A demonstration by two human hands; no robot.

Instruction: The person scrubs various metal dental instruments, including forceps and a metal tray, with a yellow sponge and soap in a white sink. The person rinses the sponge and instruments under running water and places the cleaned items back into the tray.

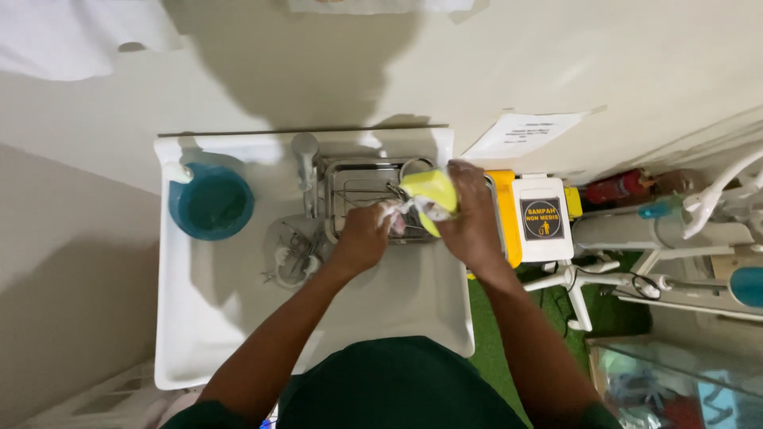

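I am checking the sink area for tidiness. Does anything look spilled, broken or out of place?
Nothing stands out. The right hand holds a yellow sponge and the left hand a small item over the metal tray in the sink. The blue bowl sits upright; metal tools lie in a loose pile.

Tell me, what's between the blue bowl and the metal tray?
The head view shows the chrome faucet standing between the blue bowl and the metal tray.
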